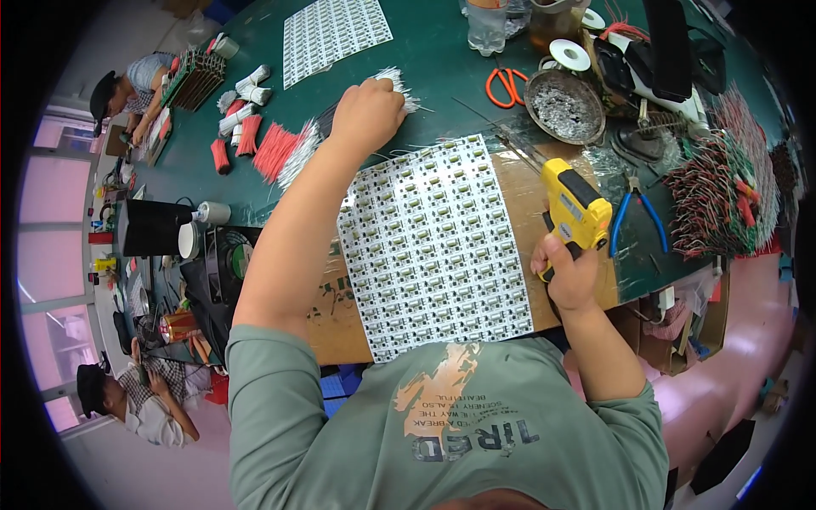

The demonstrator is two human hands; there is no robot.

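Observation:
In my right hand (568,274) is a yellow and black soldering gun (578,204); the fingers wrap round its handle, and its thin metal front points to the far left. My left hand (367,112) reaches across to a bundle of wires (406,92) with pale ends, beyond the board. Its fingers are curled down into the bundle, and the fingertips are hidden. Between my arms lies a white sheet of small circuit boards (433,255), covered in rows of components, on a brown work board (557,293).
Red wire bundles (276,149) lie left. Another circuit sheet (336,38) is at the back. Right are orange-handled scissors (507,87), a bowl of metal scraps (565,106), blue-handled pliers (639,217) and a heap of wired parts (722,195). Two people work at left.

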